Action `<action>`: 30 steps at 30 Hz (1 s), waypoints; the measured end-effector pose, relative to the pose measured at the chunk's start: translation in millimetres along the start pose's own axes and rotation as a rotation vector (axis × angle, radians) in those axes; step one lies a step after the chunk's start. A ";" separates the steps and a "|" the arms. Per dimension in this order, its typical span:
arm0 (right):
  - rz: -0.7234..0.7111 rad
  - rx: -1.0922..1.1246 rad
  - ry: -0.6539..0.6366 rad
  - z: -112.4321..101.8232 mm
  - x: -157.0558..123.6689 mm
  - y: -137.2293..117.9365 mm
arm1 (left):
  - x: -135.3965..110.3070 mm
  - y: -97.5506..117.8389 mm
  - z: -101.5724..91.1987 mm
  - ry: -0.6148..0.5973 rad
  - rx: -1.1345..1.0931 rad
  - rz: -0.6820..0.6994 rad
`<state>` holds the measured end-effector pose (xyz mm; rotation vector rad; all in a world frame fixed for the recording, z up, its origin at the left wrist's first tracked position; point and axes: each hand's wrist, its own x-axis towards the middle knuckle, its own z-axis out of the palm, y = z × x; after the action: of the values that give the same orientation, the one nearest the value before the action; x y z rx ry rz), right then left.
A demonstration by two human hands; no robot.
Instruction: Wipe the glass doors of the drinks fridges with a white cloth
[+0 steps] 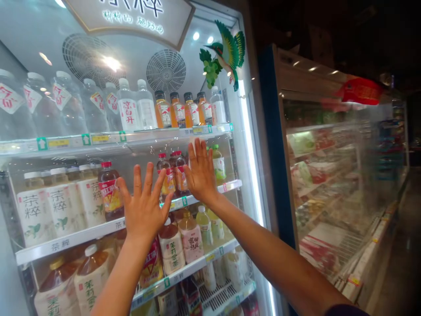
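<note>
My left hand is raised, palm forward, with its fingers spread and nothing in it. In front of it stands a lit drinks fridge, and a red-capped tea bottle shows just left of the fingers. Higher and to the right, my right hand is also open, its fingers stretched upward. It partly covers the middle shelf, between two red-capped bottles and a green bottle. Reflections suggest a glass door before the shelves; whether my palms touch it I cannot tell.
Clear water bottles and orange-drink bottles line the top shelf. Larger tea bottles fill the lower left. A hummingbird decal marks the upper right. A second chilled cabinet with packaged goods runs along the right, beside a dark aisle.
</note>
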<state>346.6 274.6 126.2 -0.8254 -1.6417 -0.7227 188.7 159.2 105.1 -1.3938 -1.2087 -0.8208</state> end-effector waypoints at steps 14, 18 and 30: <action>-0.083 0.169 0.011 5.1 -47.8 -45.6 | -24.8 -4.6 -4.1 -0.076 0.015 0.058; -0.135 0.199 -0.044 11.9 -119.8 -63.5 | -46.4 -16.2 -13.1 -0.096 0.051 0.090; -0.126 0.255 -0.055 12.7 -121.7 -99.1 | -115.3 -31.2 -29.1 -0.149 0.139 0.005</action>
<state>276.5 210.4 0.6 -0.5673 -1.8032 -0.5655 134.0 102.4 10.7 -1.3620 -1.3494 -0.6251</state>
